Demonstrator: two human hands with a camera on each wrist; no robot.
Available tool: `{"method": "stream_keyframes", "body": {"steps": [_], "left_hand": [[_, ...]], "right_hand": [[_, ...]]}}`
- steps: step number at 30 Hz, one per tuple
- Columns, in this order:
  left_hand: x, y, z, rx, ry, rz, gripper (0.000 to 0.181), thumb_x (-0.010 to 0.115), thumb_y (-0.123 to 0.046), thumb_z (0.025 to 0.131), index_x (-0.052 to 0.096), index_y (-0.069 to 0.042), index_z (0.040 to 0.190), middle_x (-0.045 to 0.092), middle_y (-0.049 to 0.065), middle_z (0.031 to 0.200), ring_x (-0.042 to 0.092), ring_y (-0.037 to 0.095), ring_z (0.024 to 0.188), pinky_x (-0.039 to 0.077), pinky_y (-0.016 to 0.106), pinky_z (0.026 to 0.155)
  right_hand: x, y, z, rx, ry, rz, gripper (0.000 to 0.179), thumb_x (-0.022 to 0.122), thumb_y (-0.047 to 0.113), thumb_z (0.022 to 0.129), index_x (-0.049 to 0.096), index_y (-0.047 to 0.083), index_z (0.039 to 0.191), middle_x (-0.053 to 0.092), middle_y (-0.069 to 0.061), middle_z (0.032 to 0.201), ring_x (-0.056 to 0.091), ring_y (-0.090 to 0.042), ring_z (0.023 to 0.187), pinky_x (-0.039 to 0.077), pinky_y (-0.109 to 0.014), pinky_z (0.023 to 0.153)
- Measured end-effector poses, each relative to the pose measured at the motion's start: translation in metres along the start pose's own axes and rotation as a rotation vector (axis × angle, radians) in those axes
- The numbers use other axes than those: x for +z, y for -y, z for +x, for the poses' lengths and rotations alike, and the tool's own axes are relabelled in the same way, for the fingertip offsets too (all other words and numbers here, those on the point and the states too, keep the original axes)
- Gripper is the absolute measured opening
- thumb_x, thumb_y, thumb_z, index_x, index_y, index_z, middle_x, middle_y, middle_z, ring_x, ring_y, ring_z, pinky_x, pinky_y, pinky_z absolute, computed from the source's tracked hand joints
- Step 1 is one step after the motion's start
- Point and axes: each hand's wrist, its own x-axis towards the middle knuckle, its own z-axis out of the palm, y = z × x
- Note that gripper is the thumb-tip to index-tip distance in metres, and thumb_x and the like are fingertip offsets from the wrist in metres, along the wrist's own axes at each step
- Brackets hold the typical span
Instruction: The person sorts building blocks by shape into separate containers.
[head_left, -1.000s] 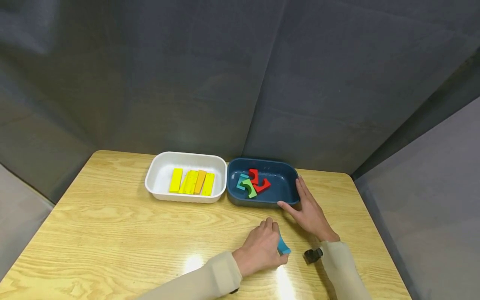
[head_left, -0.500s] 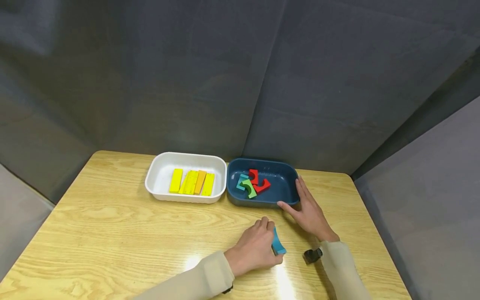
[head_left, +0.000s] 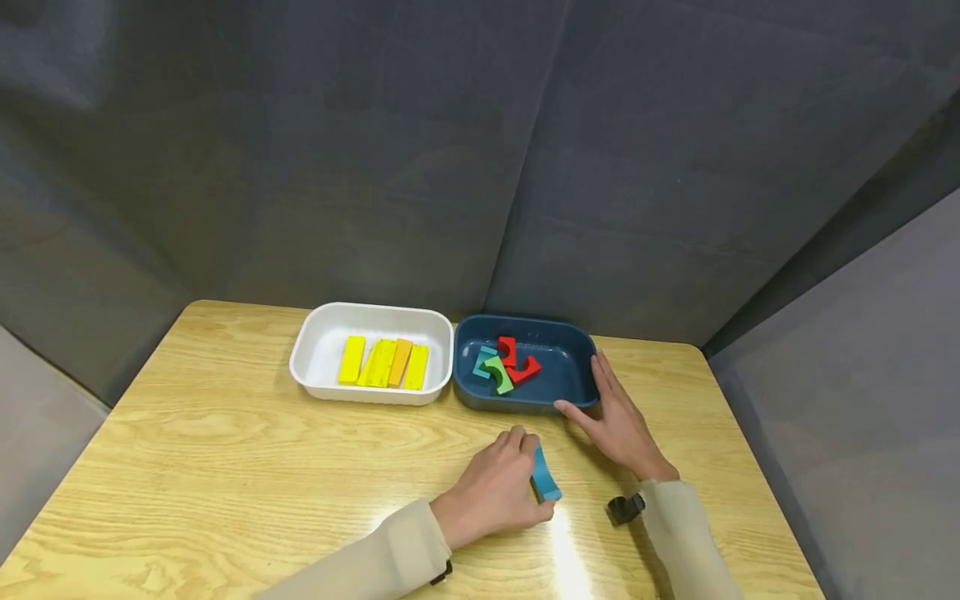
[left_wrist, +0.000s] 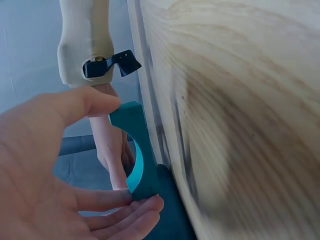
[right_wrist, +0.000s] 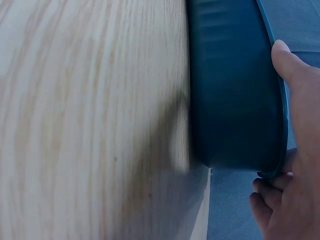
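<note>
In the head view my left hand (head_left: 491, 487) pinches a blue arch-shaped block (head_left: 543, 475) above the table, in front of the dark blue tray. The left wrist view shows the block (left_wrist: 140, 155) held at its two ends, thumb on one and fingertips on the other. My right hand (head_left: 622, 425) holds the front right corner of the dark blue tray (head_left: 558, 408), thumb at the front rim and fingers along the right side. In that tray lie a blue arch block (head_left: 482, 361), a green one (head_left: 498, 375) and two red ones, one of them this red arch block (head_left: 527, 371).
Left of the dark blue tray, side by side with it, stands a white tray (head_left: 367, 397) with several yellow blocks (head_left: 351, 360) and an orange block (head_left: 400, 362). Dark cloth (head_left: 375, 150) hangs behind the wooden table (head_left: 225, 467). Black wrist devices (head_left: 625, 508) are on the sleeves.
My left hand has moved left and slightly toward the trays with the blue arch block. The right hand stays at the corner of the dark blue tray.
</note>
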Motion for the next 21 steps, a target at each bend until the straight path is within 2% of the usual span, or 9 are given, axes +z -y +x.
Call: {"method": "stream_keyframes", "body": {"steps": [6,11,15,21], "left_hand": [[-0.008,0.005,-0.005,0.0,-0.04,-0.004,0.079,0.083,-0.053,0.087,0.061,0.003,0.139,0.061,0.011,0.122,0.061,0.021,0.107,0.06,0.032,0.093],[-0.016,0.012,-0.005,-0.002,-0.065,-0.023,0.077,0.082,-0.052,0.088,0.061,0.002,0.138,0.059,0.01,0.121,0.06,0.02,0.107,0.06,0.031,0.094],[-0.027,0.016,-0.003,-0.005,-0.065,-0.036,0.078,0.082,-0.052,0.088,0.059,0.001,0.141,0.059,0.01,0.123,0.06,0.021,0.107,0.06,0.03,0.094],[-0.047,0.02,0.004,-0.012,-0.087,-0.039,0.082,0.081,-0.05,0.089,0.056,0.002,0.147,0.06,0.016,0.137,0.063,0.031,0.123,0.06,0.038,0.104]], "right_hand": [[0.0,-0.001,0.001,-0.008,-0.006,0.003,0.113,0.064,0.071,0.098,0.006,0.011,0.174,-0.005,-0.001,0.181,0.015,-0.042,0.164,0.024,-0.072,0.125],[0.0,0.0,0.0,-0.017,-0.008,0.007,0.113,0.065,0.069,0.098,0.006,0.01,0.173,-0.004,-0.002,0.181,0.016,-0.043,0.164,0.025,-0.071,0.125],[-0.001,0.0,0.0,-0.018,-0.009,0.007,0.113,0.065,0.069,0.098,0.006,0.009,0.173,-0.004,-0.003,0.181,0.016,-0.043,0.164,0.026,-0.071,0.125],[-0.001,0.0,0.0,-0.025,-0.011,0.012,0.112,0.065,0.069,0.098,0.007,0.009,0.173,-0.003,-0.002,0.181,0.016,-0.042,0.164,0.025,-0.071,0.125]]}}
